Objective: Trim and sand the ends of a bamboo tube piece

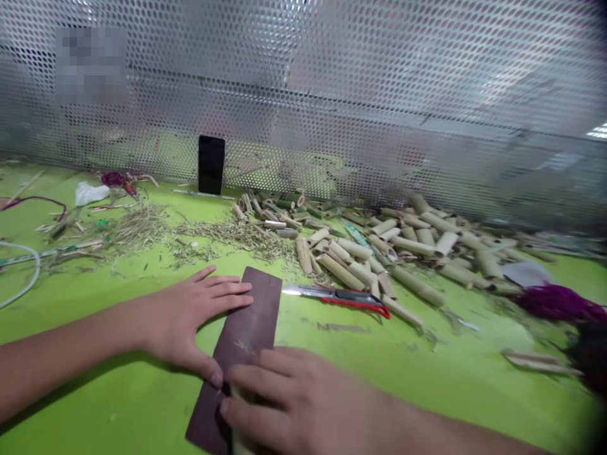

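A dark brown strip of sandpaper [258,300] lies flat on the green tabletop [142,392]. My left hand [184,319] is spread, its fingertips and thumb pressing on the strip's left edge. Over the lower part of the strip, my right hand [303,398] is curled around a pale bamboo piece [240,436], slightly blurred and mostly hidden beneath the fingers. A little pale dust shows on the sandpaper. Just right of the strip lies a red-handled utility knife [339,297] with its blade out, touched by neither hand.
Many cut bamboo tubes [427,234] are heaped at the back right. Shavings [222,234] spread across the middle. A phone [211,164] leans upright against the perforated metal screen [303,95]. Purple string [559,303] lies at right, crumpled white plastic [91,193] at back left.
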Action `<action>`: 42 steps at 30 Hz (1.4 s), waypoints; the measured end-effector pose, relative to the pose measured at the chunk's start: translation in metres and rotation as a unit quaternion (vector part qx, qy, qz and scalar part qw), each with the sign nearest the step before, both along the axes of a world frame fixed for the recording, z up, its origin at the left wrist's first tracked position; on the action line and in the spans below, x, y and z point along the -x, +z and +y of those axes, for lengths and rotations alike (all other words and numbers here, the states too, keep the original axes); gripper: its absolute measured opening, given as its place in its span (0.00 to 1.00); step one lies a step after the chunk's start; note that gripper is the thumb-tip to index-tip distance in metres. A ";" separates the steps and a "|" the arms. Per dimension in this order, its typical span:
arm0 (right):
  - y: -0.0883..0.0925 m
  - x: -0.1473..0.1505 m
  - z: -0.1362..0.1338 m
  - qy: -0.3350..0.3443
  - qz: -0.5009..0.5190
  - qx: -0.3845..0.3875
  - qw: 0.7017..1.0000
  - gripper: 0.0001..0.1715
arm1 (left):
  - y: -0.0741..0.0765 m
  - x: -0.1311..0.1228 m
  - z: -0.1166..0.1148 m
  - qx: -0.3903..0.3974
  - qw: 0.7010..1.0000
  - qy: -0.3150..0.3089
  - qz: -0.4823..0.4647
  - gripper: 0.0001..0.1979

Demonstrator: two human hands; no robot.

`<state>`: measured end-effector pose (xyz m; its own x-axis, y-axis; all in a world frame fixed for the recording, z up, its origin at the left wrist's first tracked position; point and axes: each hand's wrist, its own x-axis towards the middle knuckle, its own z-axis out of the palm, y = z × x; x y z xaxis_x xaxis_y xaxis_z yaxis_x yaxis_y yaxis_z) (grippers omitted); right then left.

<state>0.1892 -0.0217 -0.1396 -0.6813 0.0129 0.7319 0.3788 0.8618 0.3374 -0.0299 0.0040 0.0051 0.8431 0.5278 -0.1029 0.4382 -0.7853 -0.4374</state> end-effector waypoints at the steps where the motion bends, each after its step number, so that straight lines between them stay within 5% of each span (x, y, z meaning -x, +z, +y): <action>1: 0.001 -0.001 0.002 0.003 0.005 -0.004 1.000 0.21 | 0.000 0.000 0.000 -0.002 1.000 -0.001 0.001 0.52; 5: 0.001 -0.005 0.009 -0.118 0.139 0.048 0.982 0.20 | 0.000 -0.002 -0.002 -0.007 1.000 0.003 0.005 0.54; 9: -0.002 -0.004 0.009 0.017 0.063 0.027 0.998 0.25 | 0.001 -0.003 -0.004 -0.001 1.000 0.017 0.009 0.53; 14: 0.004 -0.009 0.010 -0.091 0.151 0.101 0.979 0.10 | 0.001 -0.004 -0.004 -0.004 1.000 0.023 0.008 0.55; 17: 0.003 -0.006 0.009 0.034 0.043 0.048 0.997 0.14 | 0.001 -0.004 -0.004 -0.004 1.000 0.019 0.010 0.52; 19: 0.002 -0.005 0.010 0.058 0.040 0.043 0.997 0.16 | 0.001 -0.004 -0.005 -0.009 1.000 0.014 0.010 0.52; 23: 0.005 -0.009 0.007 -0.077 0.124 0.103 0.984 0.14 | 0.001 -0.004 -0.005 -0.011 1.000 0.020 0.011 0.56; 27: 0.006 -0.010 0.005 -0.029 0.037 0.056 0.997 0.15 | 0.001 -0.004 -0.005 -0.003 1.000 0.013 0.012 0.53; 32: 0.004 -0.009 0.009 -0.124 0.150 0.087 0.977 0.14 | 0.001 -0.003 -0.004 -0.006 1.000 0.026 0.009 0.57; 36: 0.000 -0.004 0.008 -0.003 0.027 0.032 0.999 0.21 | 0.000 -0.003 -0.004 -0.009 1.000 0.022 0.010 0.55; 40: 0.003 -0.006 0.006 -0.120 0.141 0.076 0.980 0.17 | 0.001 -0.005 -0.006 -0.016 0.999 0.040 0.009 0.59; 42: 0.003 -0.005 0.003 -0.112 0.108 0.060 0.986 0.17 | 0.001 -0.006 -0.006 -0.013 0.999 0.043 0.013 0.58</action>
<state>0.1944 -0.0189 -0.1369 -0.4794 0.2406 0.8440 0.6155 0.7777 0.1280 -0.0242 -0.0023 0.0059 0.7916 0.6012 -0.1090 0.4919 -0.7329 -0.4699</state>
